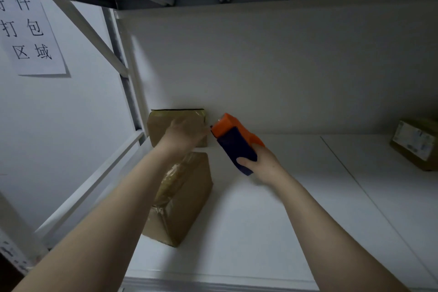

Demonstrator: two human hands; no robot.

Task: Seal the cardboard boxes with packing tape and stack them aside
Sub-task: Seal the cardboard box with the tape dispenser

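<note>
Two taped cardboard boxes sit on the white shelf [272, 208] at its left end. The far box [161, 125] stands against the back wall, and my left hand [187, 134] lies on its front with the fingers stretched out. The near box [187, 199] lies in front of it, partly hidden under my left forearm, with shiny tape along its top. My right hand [263, 166] grips an orange and dark blue tape dispenser [234, 142], whose orange head points at the far box's right edge, just beside my left fingertips.
A third box [417, 144] with a label stands at the far right of the shelf. A white metal rack post and brace [123, 73] frame the left side, another shelf runs overhead, and a paper sign [30, 35] hangs on the left wall.
</note>
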